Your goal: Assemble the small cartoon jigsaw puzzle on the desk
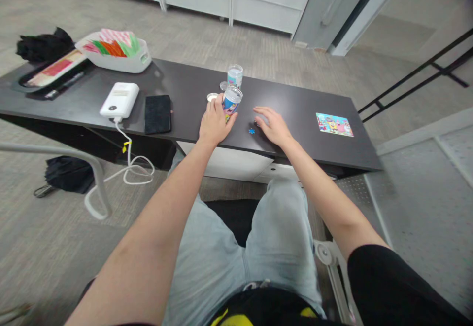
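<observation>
**L hand (213, 123) round jar (231, 103)**

Fingers part-curled, holding its side; 2nd jar (235, 73) just beyond. R hand (273, 126) half-curled low over table (299, 104), can't tell if holding anything; sm. blue pc (252, 131) just L of it, btwn hands.

One cam riding my head, looking forward and down, framing my lap (214, 237) close, desk (299, 104) farther, floor (192, 35) beyond.
</observation>
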